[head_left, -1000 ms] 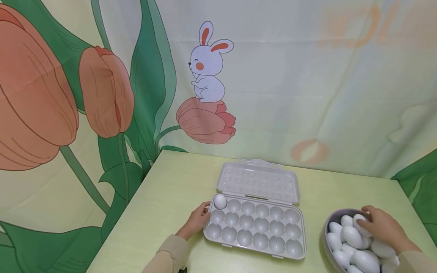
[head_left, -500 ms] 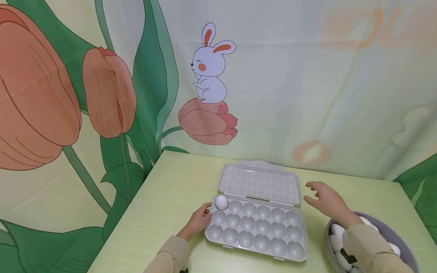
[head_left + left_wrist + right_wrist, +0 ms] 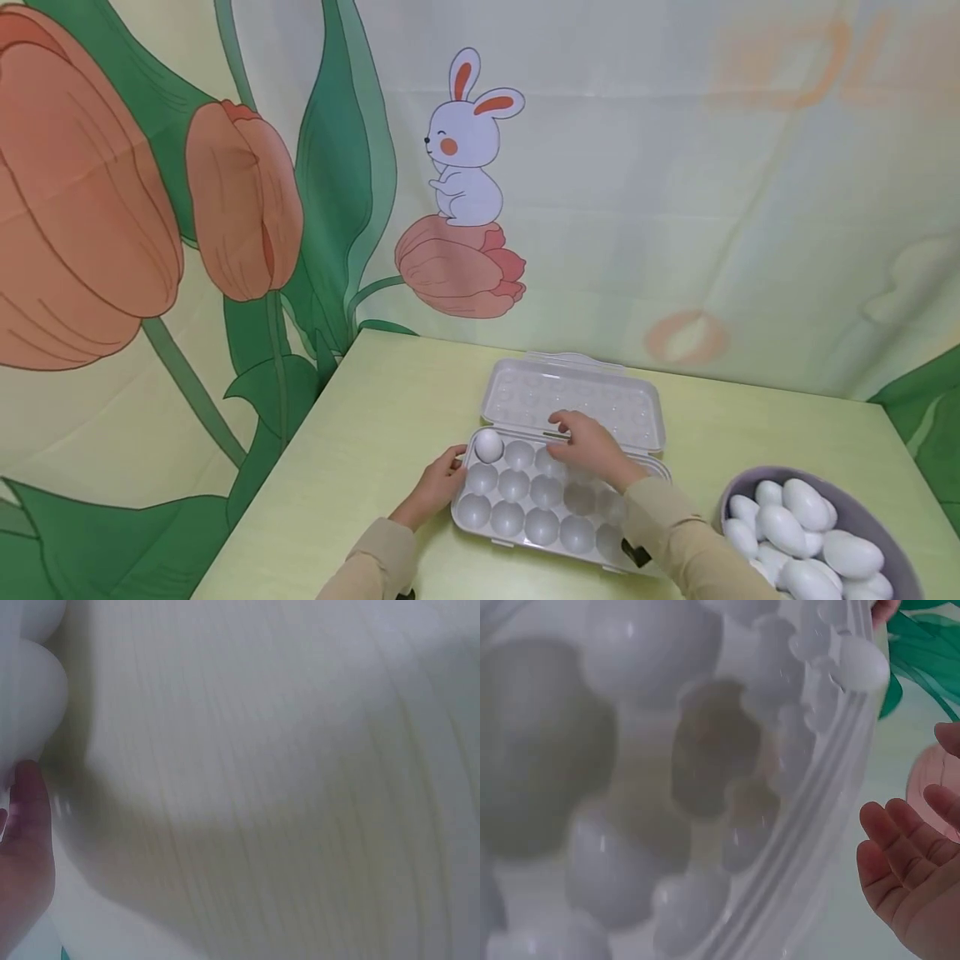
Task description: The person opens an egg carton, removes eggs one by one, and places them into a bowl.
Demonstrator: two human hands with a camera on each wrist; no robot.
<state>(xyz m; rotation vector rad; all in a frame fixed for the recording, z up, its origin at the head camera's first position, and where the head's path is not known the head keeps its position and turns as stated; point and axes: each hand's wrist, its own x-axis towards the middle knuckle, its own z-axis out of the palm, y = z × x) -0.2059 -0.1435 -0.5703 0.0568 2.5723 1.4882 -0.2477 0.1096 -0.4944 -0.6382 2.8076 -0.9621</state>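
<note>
A grey plastic egg box [image 3: 542, 527] lies with its lid [image 3: 573, 392] folded back. One white egg [image 3: 489, 446] sits in the far left cup. My left hand [image 3: 437, 486] holds the box's left edge; in the left wrist view, a finger [image 3: 31, 802] touches the underside by the rounded cups. Above the back row, my right hand [image 3: 592, 448] hovers with its fingers pointing left and nothing visible in it. Its relaxed, parted fingers [image 3: 900, 847] show in the right wrist view. The right hand and sleeve hide several cups.
At the right front stands a grey-purple bowl [image 3: 873, 510] heaped with white eggs [image 3: 783, 529]. The pale yellow table [image 3: 390, 400] ends at a printed cloth backdrop [image 3: 600, 208] with tulips and a rabbit.
My right hand has left the eggs in the bowl and moved left to above the egg box, with no egg visible in it. The left hand stays at the box's edge.
</note>
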